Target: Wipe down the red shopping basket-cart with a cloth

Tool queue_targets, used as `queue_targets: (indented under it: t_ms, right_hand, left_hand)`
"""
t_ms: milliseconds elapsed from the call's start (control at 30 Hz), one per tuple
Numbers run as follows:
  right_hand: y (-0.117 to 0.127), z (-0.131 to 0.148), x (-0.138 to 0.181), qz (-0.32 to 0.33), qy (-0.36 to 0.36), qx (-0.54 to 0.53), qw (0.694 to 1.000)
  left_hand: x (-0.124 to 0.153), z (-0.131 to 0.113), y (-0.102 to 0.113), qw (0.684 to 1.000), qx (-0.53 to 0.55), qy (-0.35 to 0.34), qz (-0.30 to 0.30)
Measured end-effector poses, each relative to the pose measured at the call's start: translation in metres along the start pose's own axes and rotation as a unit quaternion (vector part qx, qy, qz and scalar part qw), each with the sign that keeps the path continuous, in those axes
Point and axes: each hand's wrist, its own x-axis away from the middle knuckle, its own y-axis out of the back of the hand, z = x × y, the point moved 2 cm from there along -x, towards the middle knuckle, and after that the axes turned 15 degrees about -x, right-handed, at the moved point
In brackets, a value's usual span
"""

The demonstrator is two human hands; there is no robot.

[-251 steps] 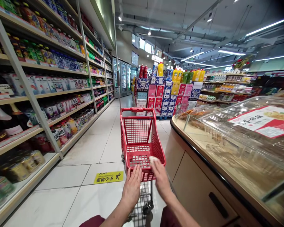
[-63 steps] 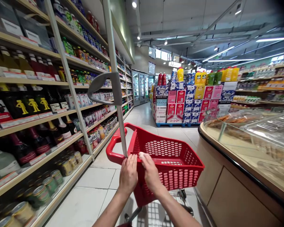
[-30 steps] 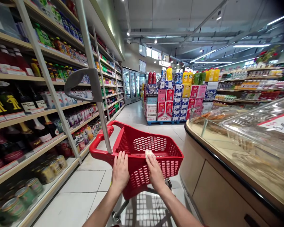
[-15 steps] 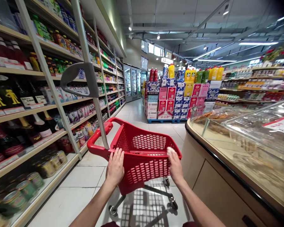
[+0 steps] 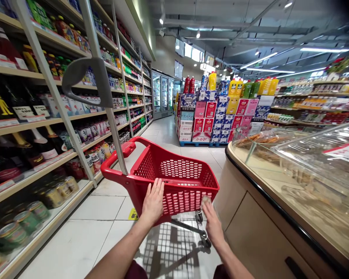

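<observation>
A red plastic shopping cart (image 5: 145, 197) stands sideways in front of me, its grey-handled metal pole (image 5: 116, 135) rising on the left. My left hand (image 5: 153, 203) lies with fingers stretched out against the near side of the basket, fingertips by the top rim. Close to the basket's right end, lower than the rim, my right hand (image 5: 213, 221) pinches a small crumpled off-white wad (image 5: 206, 200), which looks like a cloth or tissue and is partly blurred. Whether the wad touches the cart I cannot tell. Inside, the basket shows only its red floor and walls.
Drink shelves (image 5: 58, 155) with bottles and cans line the left side. A counter (image 5: 250, 209) with clear food covers (image 5: 308, 162) stands close on the right. Stacked drink cartons (image 5: 202, 120) rise on a blue pallet ahead. Tiled floor (image 5: 101, 207) lies underneath.
My left hand has slid right along the basket's side. The right hand has dropped from the top rim to beside the lower wall. In view, the cart has shifted slightly left.
</observation>
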Motion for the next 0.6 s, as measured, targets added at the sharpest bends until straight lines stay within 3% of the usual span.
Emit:
queue_targets:
  t_ms: [100,233,433,600]
  right_hand:
    - [0.001,0.006,0.012,0.010,0.016,-0.003,1.000]
    - [0.018,0.012,-0.021,-0.055,0.021,-0.006,0.998]
    - [0.009,0.008,-0.009,0.038,0.038,0.017,0.998]
    - [0.008,0.031,-0.031,-0.018,0.090,-0.026,0.995]
  left_hand:
    - [0.000,0.001,0.000,1.000,-0.002,-0.022,-0.007]
    - [-0.001,0.001,0.002,1.000,0.001,-0.013,0.000]
    - [0.000,0.003,0.005,0.999,0.002,-0.032,0.005]
    - [0.004,0.004,0.006,1.000,-0.004,-0.023,0.004]
